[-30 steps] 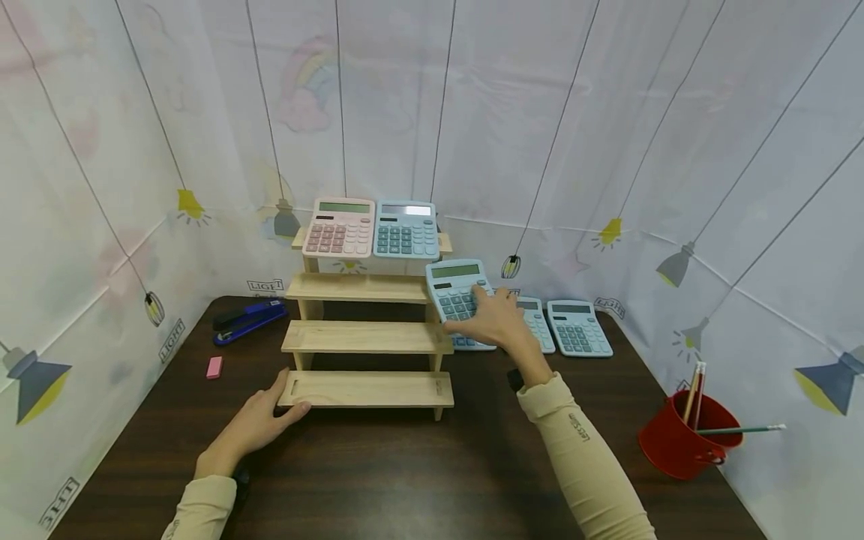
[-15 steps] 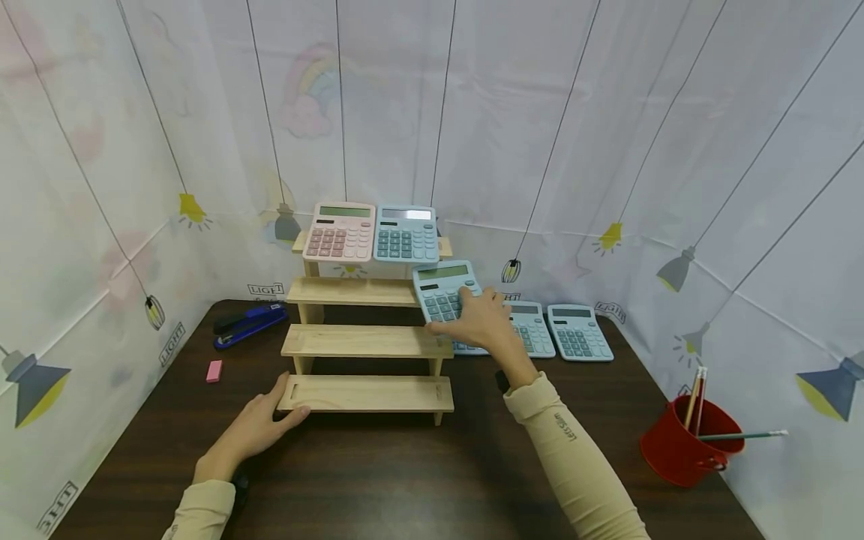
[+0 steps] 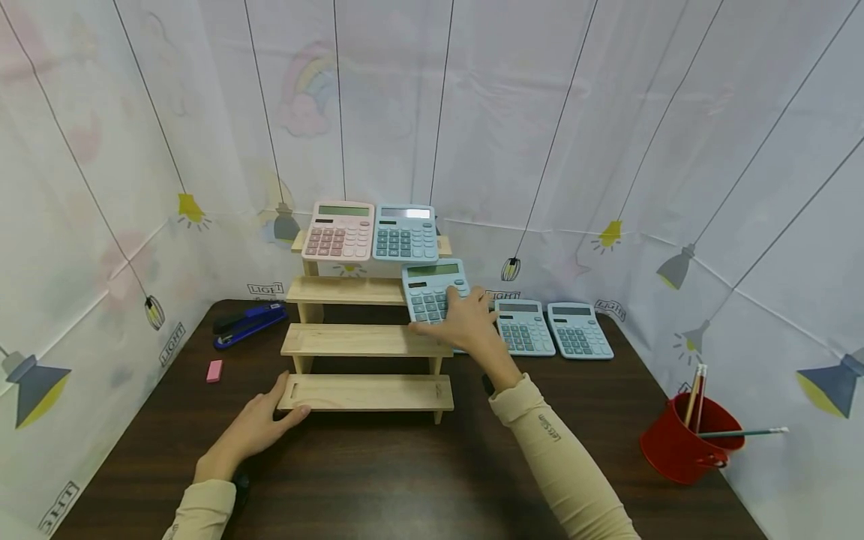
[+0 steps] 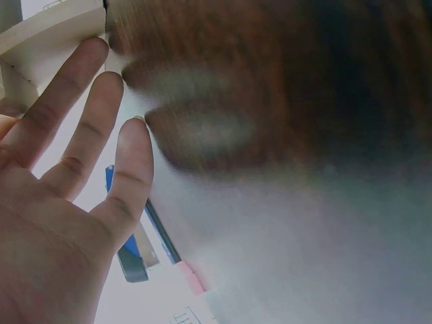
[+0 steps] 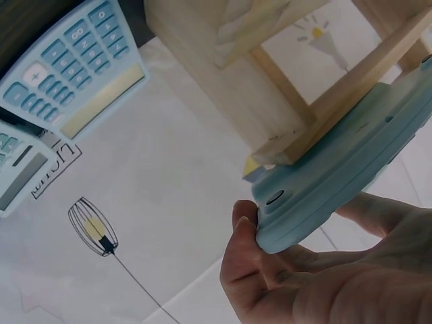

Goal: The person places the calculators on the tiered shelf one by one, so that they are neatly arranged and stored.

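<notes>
**Blue calculator at the rack's right edge**

Left to right: blue stapler [image 3: 248, 322] and pink eraser [image 3: 214, 370] sit off to the left with open dark surface [image 3: 405, 480] around them. Left hand [image 3: 253, 427] lies flat, grip relaxed, fingertips touching the wooden rack [image 3: 364, 341] at its bottom step. Right hand [image 3: 466, 324] has its grip wrapped on a blue calculator [image 3: 432, 291], right at the second shelf's right end. Two more calculators [image 3: 550, 328] lie beside it. The red bucket [image 3: 682, 446] at far right holds pencils.

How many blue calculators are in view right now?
4: one on the stand's top shelf, one gripped by the right hand, two on the table at right.
</notes>
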A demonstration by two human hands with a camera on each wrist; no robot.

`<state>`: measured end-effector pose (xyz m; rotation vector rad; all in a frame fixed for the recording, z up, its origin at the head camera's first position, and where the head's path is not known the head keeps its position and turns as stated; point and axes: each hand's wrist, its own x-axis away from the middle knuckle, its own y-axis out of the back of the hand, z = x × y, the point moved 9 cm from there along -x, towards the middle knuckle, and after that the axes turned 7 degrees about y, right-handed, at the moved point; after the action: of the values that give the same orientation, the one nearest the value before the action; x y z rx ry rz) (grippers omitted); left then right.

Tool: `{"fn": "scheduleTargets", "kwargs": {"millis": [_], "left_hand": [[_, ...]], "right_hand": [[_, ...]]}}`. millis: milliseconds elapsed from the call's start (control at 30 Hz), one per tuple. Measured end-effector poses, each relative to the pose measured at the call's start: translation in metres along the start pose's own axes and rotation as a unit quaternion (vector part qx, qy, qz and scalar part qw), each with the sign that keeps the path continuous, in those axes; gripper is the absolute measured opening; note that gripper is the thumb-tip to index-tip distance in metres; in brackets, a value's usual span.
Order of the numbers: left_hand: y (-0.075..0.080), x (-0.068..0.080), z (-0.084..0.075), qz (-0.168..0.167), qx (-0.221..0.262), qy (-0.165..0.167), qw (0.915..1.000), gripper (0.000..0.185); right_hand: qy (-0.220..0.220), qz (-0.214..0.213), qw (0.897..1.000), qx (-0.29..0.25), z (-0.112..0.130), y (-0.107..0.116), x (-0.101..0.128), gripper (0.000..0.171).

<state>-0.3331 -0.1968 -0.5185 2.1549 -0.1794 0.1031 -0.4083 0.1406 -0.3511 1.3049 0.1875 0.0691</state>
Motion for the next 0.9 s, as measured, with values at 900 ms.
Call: {"fn": "scheduleTargets", "kwargs": {"millis": [900], "left_hand": [[0.001,0.001,-0.003,0.005,0.004,0.000,1.0000,0.102]], "right_hand": [[0.044,-0.024,0.999,0.009,0.036,-0.006,-0.006,0.109]]}}
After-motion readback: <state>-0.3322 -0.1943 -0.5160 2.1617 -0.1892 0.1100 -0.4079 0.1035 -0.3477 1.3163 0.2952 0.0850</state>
